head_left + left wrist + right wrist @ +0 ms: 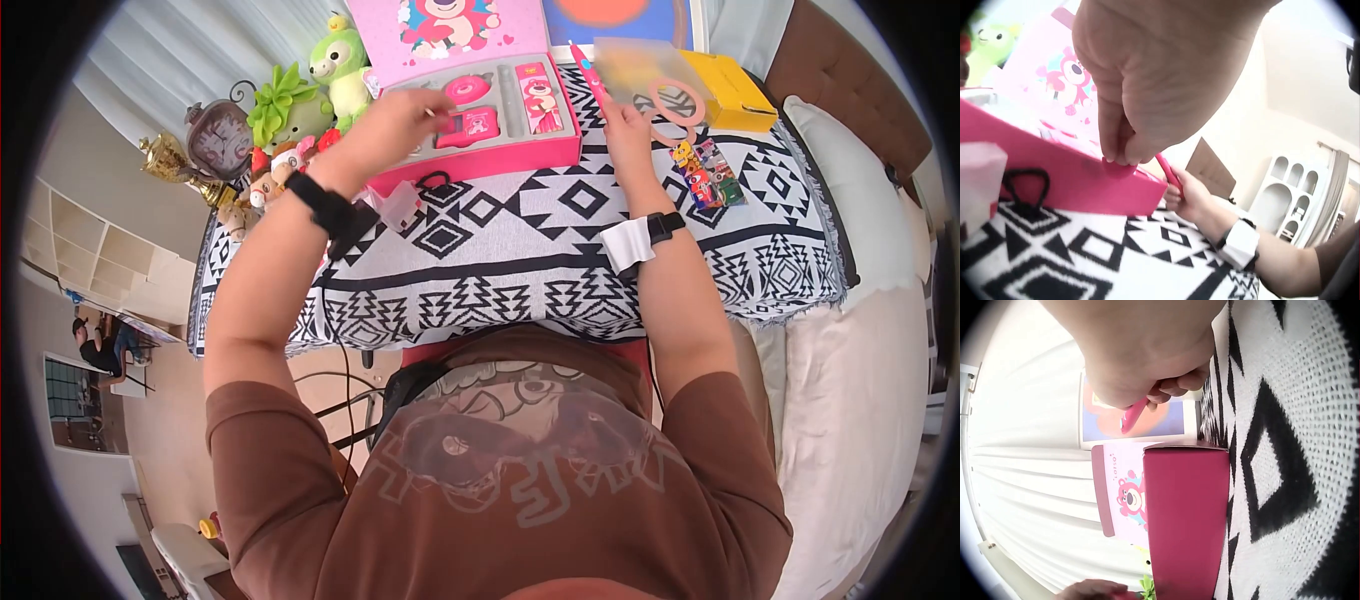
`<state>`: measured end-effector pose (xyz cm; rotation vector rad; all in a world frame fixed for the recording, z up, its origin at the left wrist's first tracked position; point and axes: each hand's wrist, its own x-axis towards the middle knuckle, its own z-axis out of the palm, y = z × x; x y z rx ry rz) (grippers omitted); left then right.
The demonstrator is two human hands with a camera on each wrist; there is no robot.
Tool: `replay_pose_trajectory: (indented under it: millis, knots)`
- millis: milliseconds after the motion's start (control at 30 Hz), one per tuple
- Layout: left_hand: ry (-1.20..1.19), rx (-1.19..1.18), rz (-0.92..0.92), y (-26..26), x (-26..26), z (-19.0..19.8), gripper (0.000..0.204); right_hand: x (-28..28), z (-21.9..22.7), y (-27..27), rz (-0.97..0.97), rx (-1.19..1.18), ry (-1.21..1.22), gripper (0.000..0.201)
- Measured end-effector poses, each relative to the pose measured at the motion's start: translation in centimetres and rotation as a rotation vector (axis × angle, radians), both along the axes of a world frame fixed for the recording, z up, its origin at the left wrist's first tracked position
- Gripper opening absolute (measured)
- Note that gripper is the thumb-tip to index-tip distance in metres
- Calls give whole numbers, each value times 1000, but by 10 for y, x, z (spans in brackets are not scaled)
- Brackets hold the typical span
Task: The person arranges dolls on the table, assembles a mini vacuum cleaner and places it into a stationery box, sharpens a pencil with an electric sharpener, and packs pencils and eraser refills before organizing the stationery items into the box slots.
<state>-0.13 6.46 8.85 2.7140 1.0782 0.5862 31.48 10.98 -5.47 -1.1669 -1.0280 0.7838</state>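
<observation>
In the head view my left hand [390,138] hovers over the front left of an open pink gift box [480,160]. Its fingertips pinch a small pink piece [1117,169], seen in the left wrist view; its kind is hidden by the fingers. My right hand [628,135] grips a slim pink pen [588,68] with a pale decorated end, held upright just right of the box. The box's tray holds a round pink case [468,90], a pink camera-shaped item [470,126] and a tall bear-print pack [540,98].
Plush toys [343,70], a clock [220,138] and a gold trophy [165,158] stand at the left. Pink rings [672,102], a yellow box [738,92] and a sticker sheet [708,172] lie at the right. A clear wrapper [402,206] sits before the box.
</observation>
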Motion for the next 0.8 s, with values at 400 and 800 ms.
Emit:
replay_pose_trajectory:
  millis: [400, 800]
  knots:
    - [-76, 95, 420, 140, -30, -41, 19, 0, -2, 1, -6, 7, -6, 41]
    - [53, 109, 465, 163, -33, -61, 19, -2, -1, 3, -11, 22, -1, 41]
